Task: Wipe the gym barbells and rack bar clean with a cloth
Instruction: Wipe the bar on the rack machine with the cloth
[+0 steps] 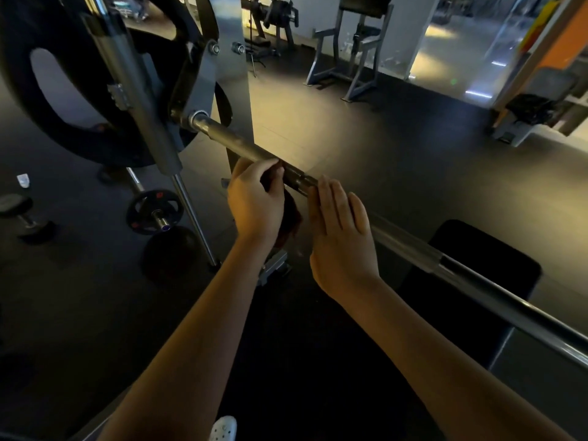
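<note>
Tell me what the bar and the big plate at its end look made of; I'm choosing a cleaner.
The bar looks like bare steel: grey with bright glints, duller and rougher toward the plate. The big plate looks rubber-coated or matte-painted: flat black, no shine. The dim light leaves it open.

Barbell bar (413, 249): steel grey, dull and darker along its upper stretch, paler silver with bright highlights toward the lower right. Cloth (291, 218): dark reddish brown. Large weight plate (19, 90): black, with small red marks near its lower edge. Small plate (155, 211): black with red marks and a silver hub. Rack upright (234, 74): plain silver grey. Bench pad (477, 249): solid black. Floor (381, 138): dark grey, washed warm yellow where light falls. Dumbbell (19, 211): black. Shoe (224, 428): white, patterned with small round holes. Far frame (560, 43): orange.
</note>
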